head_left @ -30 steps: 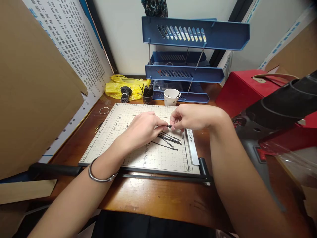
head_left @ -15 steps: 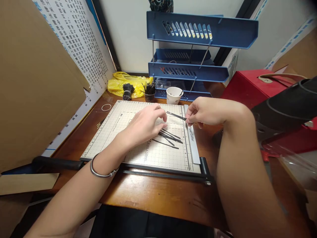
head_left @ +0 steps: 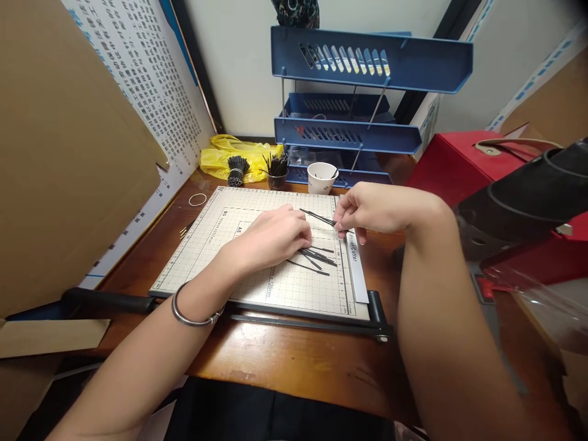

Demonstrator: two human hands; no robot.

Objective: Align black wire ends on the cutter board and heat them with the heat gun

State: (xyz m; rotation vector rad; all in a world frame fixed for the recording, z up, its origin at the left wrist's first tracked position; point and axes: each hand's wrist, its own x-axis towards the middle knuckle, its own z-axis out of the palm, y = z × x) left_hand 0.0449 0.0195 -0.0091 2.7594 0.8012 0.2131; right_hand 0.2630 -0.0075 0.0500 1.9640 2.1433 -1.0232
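Well, right hand (head_left: 374, 207): I have its fingertips pinched on a few thin black strands (head_left: 316, 216), their far ends slightly fanned; a light, even squeeze should keep them together.
Left hand (head_left: 278, 236): its fingers curl narrow at the loose strands (head_left: 325, 260); I cannot tell whether they grip any.
Loose strands: crossed on the cutter board (head_left: 303, 294), so I judge they part best one by one, drawn gently lengthwise.
White cup (head_left: 320, 180): upright on the bench (head_left: 275, 364), beyond the board.

strips (head_left: 324, 259) on board (head_left: 303, 295) – cup (head_left: 320, 184) behind
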